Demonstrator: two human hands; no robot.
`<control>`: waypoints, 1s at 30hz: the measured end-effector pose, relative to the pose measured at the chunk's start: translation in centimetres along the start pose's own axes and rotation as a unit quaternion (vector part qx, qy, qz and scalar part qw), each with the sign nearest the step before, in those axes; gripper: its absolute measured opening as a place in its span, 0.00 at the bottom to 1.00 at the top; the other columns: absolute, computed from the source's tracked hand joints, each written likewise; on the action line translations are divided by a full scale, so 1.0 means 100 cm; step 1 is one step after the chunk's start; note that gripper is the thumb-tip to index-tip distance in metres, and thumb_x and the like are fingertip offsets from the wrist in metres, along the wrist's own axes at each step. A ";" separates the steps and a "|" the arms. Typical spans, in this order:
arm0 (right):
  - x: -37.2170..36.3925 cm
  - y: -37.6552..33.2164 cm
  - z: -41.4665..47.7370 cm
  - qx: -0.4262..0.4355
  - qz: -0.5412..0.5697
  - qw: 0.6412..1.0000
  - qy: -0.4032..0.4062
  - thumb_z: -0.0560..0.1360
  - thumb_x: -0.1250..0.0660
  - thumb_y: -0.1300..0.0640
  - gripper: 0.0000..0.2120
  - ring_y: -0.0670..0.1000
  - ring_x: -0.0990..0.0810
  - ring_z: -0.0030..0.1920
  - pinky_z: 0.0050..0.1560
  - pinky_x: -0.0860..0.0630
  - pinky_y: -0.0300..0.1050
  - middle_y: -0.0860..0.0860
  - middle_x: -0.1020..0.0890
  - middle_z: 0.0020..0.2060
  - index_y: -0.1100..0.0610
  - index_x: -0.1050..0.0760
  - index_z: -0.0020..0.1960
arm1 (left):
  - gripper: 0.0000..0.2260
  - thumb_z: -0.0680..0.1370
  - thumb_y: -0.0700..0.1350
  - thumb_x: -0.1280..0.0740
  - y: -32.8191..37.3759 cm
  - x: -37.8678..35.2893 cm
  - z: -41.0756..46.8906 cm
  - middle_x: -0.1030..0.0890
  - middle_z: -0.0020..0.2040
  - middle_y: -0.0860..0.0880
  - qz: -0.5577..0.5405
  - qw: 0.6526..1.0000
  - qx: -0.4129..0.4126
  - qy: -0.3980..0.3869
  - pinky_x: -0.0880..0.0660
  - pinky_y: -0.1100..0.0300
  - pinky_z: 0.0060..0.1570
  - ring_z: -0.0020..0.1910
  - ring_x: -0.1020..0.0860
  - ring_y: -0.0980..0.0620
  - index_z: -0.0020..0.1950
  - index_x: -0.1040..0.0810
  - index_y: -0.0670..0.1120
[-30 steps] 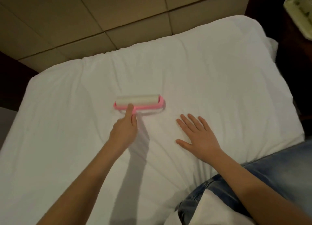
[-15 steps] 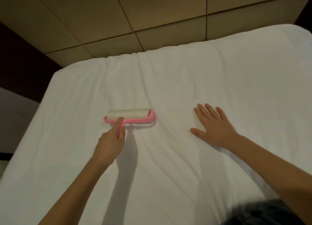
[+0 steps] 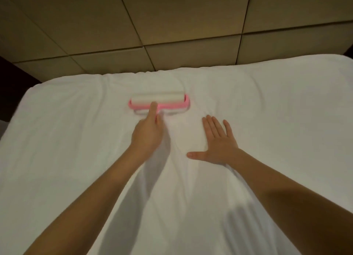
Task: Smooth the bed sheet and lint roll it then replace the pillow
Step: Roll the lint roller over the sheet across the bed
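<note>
Left hand [image 3: 147, 138] gripped the pink-framed white lint roller [image 3: 158, 101]; the flat right hand [image 3: 219, 142] beside it might let the white fabric bed sheet [image 3: 76, 140] bunch.

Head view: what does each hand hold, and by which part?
The left hand grips the lint roller by its pink handle, index finger extended onto the frame. The right hand holds nothing; it lies flat on the bed sheet.

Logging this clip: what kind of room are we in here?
Most likely a bedroom, perhaps a hotel room. A white bed sheet over a mattress fills the view, a padded panelled wall rises behind it like a headboard, and the left hand holds a pink lint roller on the sheet.
</note>
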State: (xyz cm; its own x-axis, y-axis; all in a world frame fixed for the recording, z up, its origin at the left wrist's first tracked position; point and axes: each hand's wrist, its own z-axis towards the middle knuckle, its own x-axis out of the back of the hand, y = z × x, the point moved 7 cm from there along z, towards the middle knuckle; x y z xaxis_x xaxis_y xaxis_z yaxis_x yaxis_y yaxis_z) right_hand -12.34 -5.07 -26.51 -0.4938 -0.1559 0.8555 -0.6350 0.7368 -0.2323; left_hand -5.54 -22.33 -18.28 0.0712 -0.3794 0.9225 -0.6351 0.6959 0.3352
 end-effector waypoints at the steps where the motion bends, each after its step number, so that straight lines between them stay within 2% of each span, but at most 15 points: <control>1: 0.002 0.002 0.006 0.000 0.000 1.000 -0.012 0.65 0.50 0.21 0.57 0.48 0.73 0.73 0.69 0.75 0.52 0.50 0.72 0.73 0.56 0.76 0.73 | 0.22 0.82 0.48 0.49 -0.011 -0.003 -0.026 0.20 0.47 0.36 0.019 1.000 0.007 -0.003 0.30 0.52 0.41 0.46 0.22 0.37 0.77 0.48 0.52; 4: 0.010 0.002 0.020 0.001 -0.008 0.999 -0.046 0.65 0.47 0.21 0.60 0.50 0.76 0.71 0.67 0.76 0.54 0.50 0.77 0.70 0.58 0.79 0.71 | 0.24 0.82 0.49 0.48 -0.034 -0.002 -0.090 0.23 0.33 0.44 0.093 0.995 0.033 -0.035 0.33 0.54 0.37 0.35 0.24 0.42 0.76 0.52 0.57; 5: 0.011 0.002 0.023 0.000 -0.016 0.998 -0.054 0.64 0.46 0.21 0.61 0.51 0.76 0.71 0.66 0.77 0.54 0.51 0.77 0.69 0.58 0.80 0.70 | 0.24 0.82 0.50 0.48 -0.036 -0.002 -0.095 0.23 0.33 0.44 0.098 0.994 0.040 -0.039 0.33 0.54 0.37 0.35 0.24 0.42 0.76 0.52 0.58; 8: 0.013 0.001 0.025 -0.003 -0.030 0.997 -0.071 0.63 0.45 0.21 0.63 0.53 0.77 0.71 0.66 0.76 0.56 0.54 0.77 0.70 0.59 0.80 0.69 | 0.23 0.81 0.49 0.47 -0.027 0.004 -0.060 0.20 0.44 0.33 0.093 0.995 0.025 -0.007 0.28 0.50 0.43 0.45 0.21 0.34 0.77 0.48 0.55; 11: 0.014 0.000 0.024 -0.004 -0.020 0.997 -0.072 0.63 0.45 0.21 0.62 0.52 0.77 0.70 0.66 0.76 0.55 0.54 0.77 0.70 0.59 0.80 0.69 | 0.22 0.82 0.49 0.49 -0.002 0.005 0.012 0.22 0.49 0.32 0.037 0.999 -0.011 0.027 0.31 0.50 0.42 0.47 0.23 0.33 0.76 0.45 0.52; 15: 0.014 0.000 0.024 -0.010 0.023 0.998 -0.055 0.66 0.46 0.23 0.60 0.50 0.76 0.71 0.67 0.76 0.53 0.52 0.76 0.71 0.58 0.79 0.71 | 0.21 0.83 0.48 0.50 0.039 0.003 0.063 0.25 0.45 0.40 0.003 1.000 -0.030 -0.005 0.35 0.56 0.39 0.42 0.27 0.42 0.77 0.48 0.51; 19: 0.014 0.001 0.027 -0.015 0.034 0.998 -0.060 0.67 0.46 0.23 0.59 0.50 0.76 0.71 0.67 0.75 0.53 0.52 0.75 0.71 0.59 0.79 0.71 | 0.22 0.83 0.49 0.51 0.022 0.001 0.010 0.21 0.47 0.36 0.039 0.999 -0.021 -0.019 0.36 0.55 0.38 0.46 0.24 0.37 0.77 0.49 0.52; 22: 0.014 0.001 0.025 -0.013 0.030 0.998 -0.056 0.67 0.47 0.23 0.58 0.50 0.76 0.71 0.67 0.76 0.52 0.52 0.75 0.71 0.59 0.79 0.70 | 0.22 0.82 0.50 0.52 0.006 -0.001 -0.037 0.23 0.40 0.42 0.073 0.995 0.009 -0.062 0.35 0.56 0.36 0.38 0.25 0.41 0.77 0.50 0.55; 24: 0.014 0.001 0.024 -0.012 0.029 0.998 -0.053 0.67 0.47 0.23 0.58 0.50 0.76 0.71 0.67 0.76 0.52 0.52 0.75 0.71 0.59 0.79 0.70 | 0.22 0.82 0.50 0.52 0.004 0.002 -0.040 0.23 0.41 0.42 0.086 0.993 0.022 -0.075 0.33 0.56 0.36 0.38 0.25 0.42 0.76 0.50 0.56; 26: 0.015 0.000 0.024 -0.013 0.030 0.998 -0.049 0.67 0.47 0.23 0.58 0.50 0.76 0.71 0.67 0.76 0.52 0.52 0.75 0.71 0.59 0.79 0.71 | 0.21 0.82 0.50 0.51 0.011 0.007 -0.021 0.22 0.47 0.38 0.089 0.995 0.011 -0.054 0.34 0.56 0.39 0.44 0.24 0.39 0.76 0.48 0.55; 30: 0.014 0.001 0.025 -0.015 0.036 0.998 -0.047 0.67 0.47 0.23 0.58 0.49 0.76 0.71 0.68 0.75 0.53 0.52 0.76 0.71 0.58 0.79 0.70 | 0.20 0.83 0.48 0.51 0.042 0.013 0.052 0.27 0.44 0.42 0.065 0.997 -0.024 -0.017 0.36 0.56 0.37 0.41 0.29 0.43 0.75 0.45 0.51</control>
State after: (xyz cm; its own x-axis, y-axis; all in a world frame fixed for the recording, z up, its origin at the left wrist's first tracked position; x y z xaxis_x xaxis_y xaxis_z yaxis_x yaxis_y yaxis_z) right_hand -14.62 -6.88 -26.48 -0.5918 -0.1619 0.7897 -0.5784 0.7676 -0.2760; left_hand -12.16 -23.05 -16.66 -0.0369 -0.3035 0.9521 -0.6000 0.7686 0.2218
